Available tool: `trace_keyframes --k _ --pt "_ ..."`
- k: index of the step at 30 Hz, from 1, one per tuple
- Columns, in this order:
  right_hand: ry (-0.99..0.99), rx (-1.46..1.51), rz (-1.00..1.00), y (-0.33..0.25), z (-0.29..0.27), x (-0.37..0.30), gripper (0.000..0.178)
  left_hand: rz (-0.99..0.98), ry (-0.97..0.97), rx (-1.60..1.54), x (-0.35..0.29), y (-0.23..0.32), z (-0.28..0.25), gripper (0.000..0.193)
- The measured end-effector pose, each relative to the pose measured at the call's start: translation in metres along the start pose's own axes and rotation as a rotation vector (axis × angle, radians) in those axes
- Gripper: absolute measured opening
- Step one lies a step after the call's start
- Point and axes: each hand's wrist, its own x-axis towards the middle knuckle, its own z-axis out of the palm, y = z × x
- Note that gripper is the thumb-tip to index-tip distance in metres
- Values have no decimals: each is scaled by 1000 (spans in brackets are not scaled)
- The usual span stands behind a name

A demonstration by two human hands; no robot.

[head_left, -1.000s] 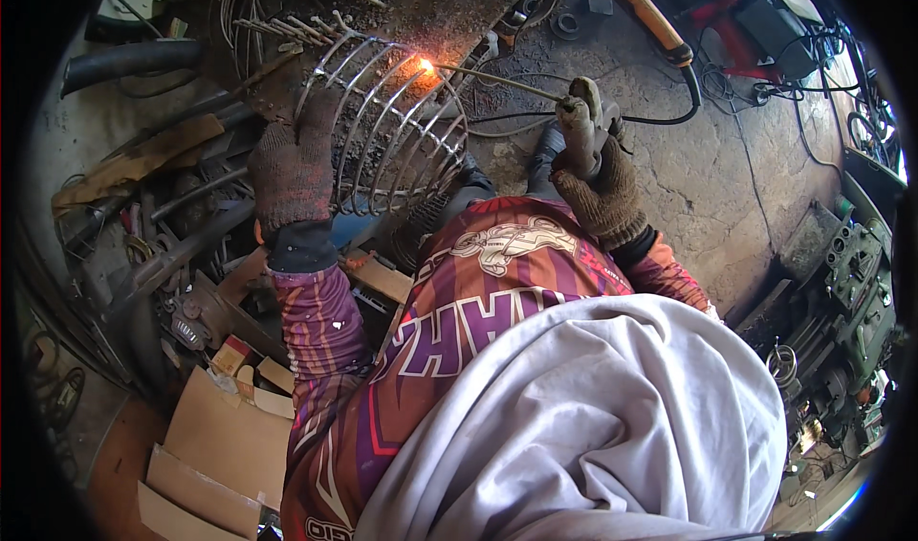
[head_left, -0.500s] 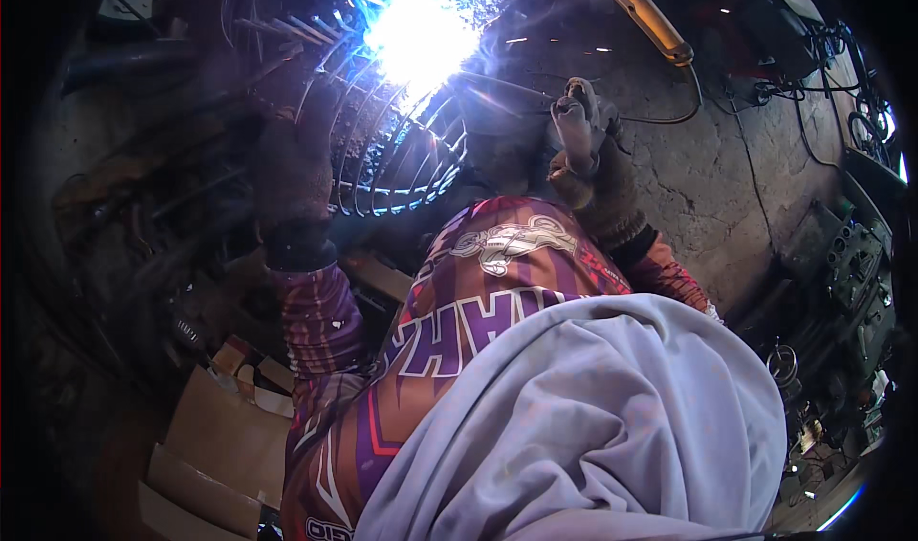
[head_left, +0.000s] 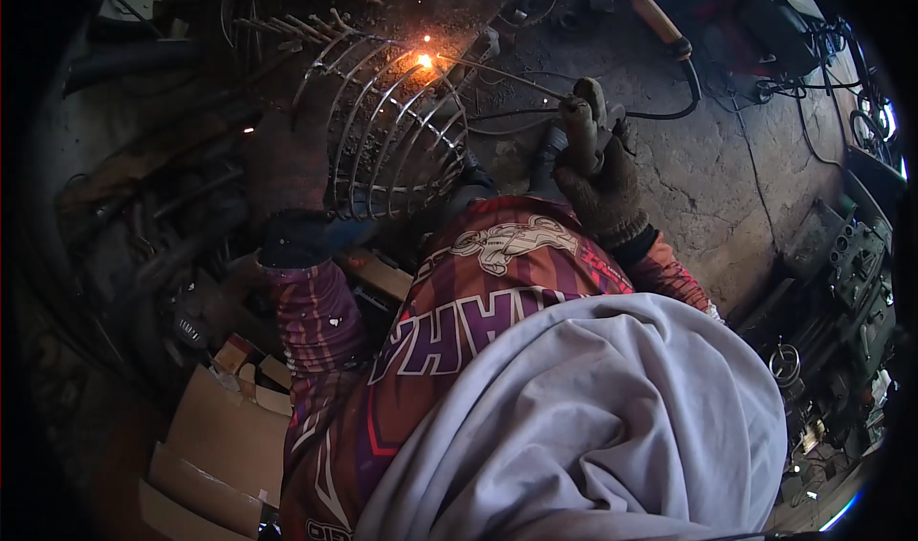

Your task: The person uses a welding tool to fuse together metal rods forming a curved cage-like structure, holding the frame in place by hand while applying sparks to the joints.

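Observation:
My right hand (head_left: 609, 195), in a brown knit work glove, is closed around a welding electrode holder (head_left: 579, 132). A thin welding rod (head_left: 512, 75) runs from the holder toward the upper left. Its far end is close to a glowing orange spot (head_left: 425, 61) on a curved cage of metal bars (head_left: 390, 149). Whether the rod touches the cage I cannot tell. Beside the cage's left edge is my left hand (head_left: 290, 173), gloved and in deep shadow. Its fingers do not show clearly, nor does any grip on the bars.
An orange-and-black power tool (head_left: 658, 13) with a cable lies at the upper right. Past it stands a dark boxy machine (head_left: 776, 32) with cables. An opened cardboard box (head_left: 218, 436) is at lower left. Dark metal parts (head_left: 856, 287) crowd the right edge.
The blinding blue-white arc has gone out, leaving a small orange glow and a few sparks. My right hand and the electrode holder have shifted slightly right.

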Motion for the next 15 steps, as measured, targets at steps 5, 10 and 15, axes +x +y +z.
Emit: trace_keyframes --k 5,10,15 --pt "-15 169 359 4 3 -13 36 44 144 -64 3 -19 13 61" --pt "-14 215 371 6 7 -13 35 50 125 -126 4 -17 11 62" --pt "-27 164 378 6 9 -13 36 54 112 -155 4 -17 10 63"
